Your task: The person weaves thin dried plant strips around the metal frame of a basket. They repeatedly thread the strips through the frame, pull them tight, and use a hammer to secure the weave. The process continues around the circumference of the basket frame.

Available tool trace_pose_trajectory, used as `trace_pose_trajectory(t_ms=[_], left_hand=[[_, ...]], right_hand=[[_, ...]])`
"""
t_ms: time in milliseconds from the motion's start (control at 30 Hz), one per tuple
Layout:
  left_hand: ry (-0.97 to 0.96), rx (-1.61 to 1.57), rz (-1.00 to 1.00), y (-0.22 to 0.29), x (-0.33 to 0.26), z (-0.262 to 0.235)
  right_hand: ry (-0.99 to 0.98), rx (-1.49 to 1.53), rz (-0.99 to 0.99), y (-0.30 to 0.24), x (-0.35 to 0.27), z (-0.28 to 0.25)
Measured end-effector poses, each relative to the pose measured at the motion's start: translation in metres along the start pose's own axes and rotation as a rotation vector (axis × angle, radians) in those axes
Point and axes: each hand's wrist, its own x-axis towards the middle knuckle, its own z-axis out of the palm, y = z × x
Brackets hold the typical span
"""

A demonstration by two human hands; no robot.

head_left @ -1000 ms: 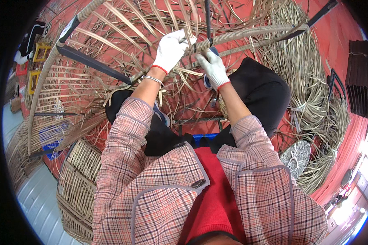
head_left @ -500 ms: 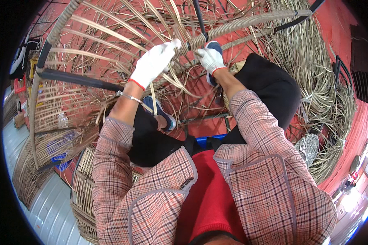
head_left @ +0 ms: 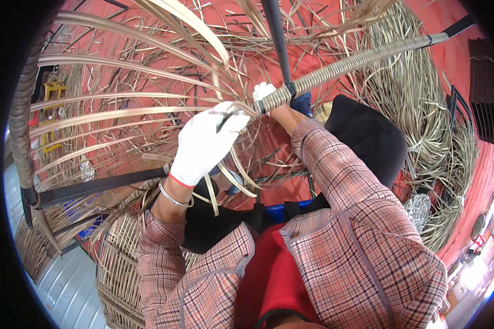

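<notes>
My left hand [head_left: 206,143], in a white glove with a red cuff, is closed on pale flat weaving strips [head_left: 132,113]. The strips fan out to the left, and their loose ends hang below the hand. It sits beside the near end of the wrapping on a frame bar [head_left: 357,67], which is wound closely with brownish strip. My right hand [head_left: 264,91], also gloved, reaches under this bar; its curled fingers show at the far side, and what they grip is hidden. A bare black bar [head_left: 279,46] meets the wrapped one there.
A large bundle of strips [head_left: 406,93] lies at the right on the red floor [head_left: 439,33]. Scraps litter the floor ahead. A black frame bar [head_left: 101,186] crosses at left, above a woven panel [head_left: 121,255]. My knee [head_left: 368,137] is close under the wrapped bar.
The frame has shifted and tilted, its wrapped bar now lower and nearer. My left hand has come down toward me with the strips; my right hand has gone behind the bar.
</notes>
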Motion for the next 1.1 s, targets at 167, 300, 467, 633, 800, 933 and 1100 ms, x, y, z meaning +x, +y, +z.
trace_pose_trajectory(t_ms=[167, 300, 467, 633, 800, 933, 1100], left_hand=[[-0.052, -0.164, -0.074, 0.006, -0.009, -0.011], [0.001, -0.119, 0.065, 0.003, -0.012, -0.01], [0.022, -0.018, 0.044, 0.009, -0.011, -0.007], [0.032, -0.129, 0.035, 0.02, -0.002, -0.005], [0.006, -0.106, 0.01, 0.022, 0.005, -0.003], [-0.041, -0.133, 0.018, 0.02, 0.014, 0.002], [-0.064, -0.224, -0.052, 0.02, 0.015, 0.006]], right_hand=[[-0.268, 0.065, 0.062, 0.002, 0.01, -0.009], [-0.295, 0.037, 0.082, -0.003, 0.01, -0.014], [-0.315, -0.002, 0.157, 0.001, 0.012, 0.009], [-0.337, -0.055, 0.197, 0.009, 0.001, 0.031], [-0.31, -0.091, 0.102, 0.013, -0.014, 0.026], [-0.217, -0.086, -0.074, 0.021, -0.03, 0.016], [-0.068, -0.105, -0.295, 0.023, -0.06, 0.014]])
